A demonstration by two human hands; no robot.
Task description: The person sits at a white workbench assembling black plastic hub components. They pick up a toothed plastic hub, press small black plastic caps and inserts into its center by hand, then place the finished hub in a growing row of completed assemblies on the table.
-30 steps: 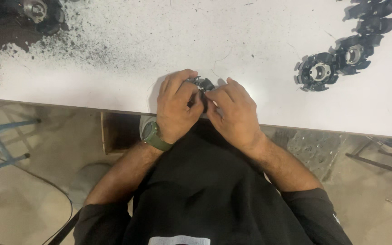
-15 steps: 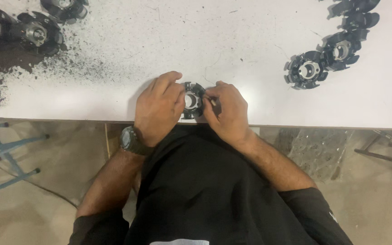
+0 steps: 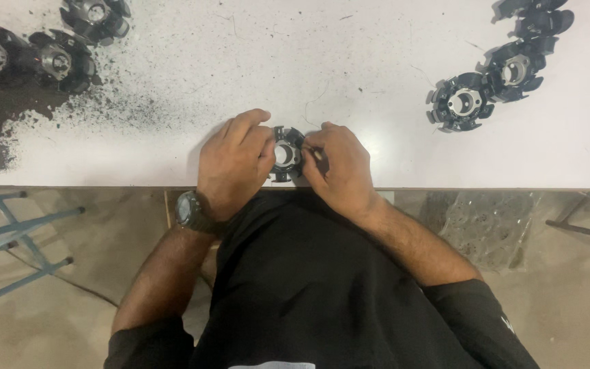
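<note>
Both hands meet at the near edge of the white table (image 3: 390,41), closed around one small black ring-shaped part (image 3: 286,154) with a pale metal centre. The left hand (image 3: 233,164) cups the part's left side with curled fingers, a dark watch (image 3: 189,210) on its wrist, while the right hand (image 3: 339,167) presses in from the other side, its fingertips pinched narrow against the rim; whether they hold some small piece there cannot be told. The part lies flat on the table, just in from the edge, directly in front of the person's black shirt (image 3: 322,287). Up at the far left, a group of similar black parts with metal hubs (image 3: 56,61) sits amid a spread of dark powder (image 3: 104,109). At the far right, another cluster of black parts (image 3: 500,75) lies apart from the hands, their centres looking open. Judging by this, the work seems to be partway through: several parts sit on either side, one is in hand, and which pile counts as finished cannot be told for certain. Blue metal legs (image 3: 15,225) show on the floor at the left.
</note>
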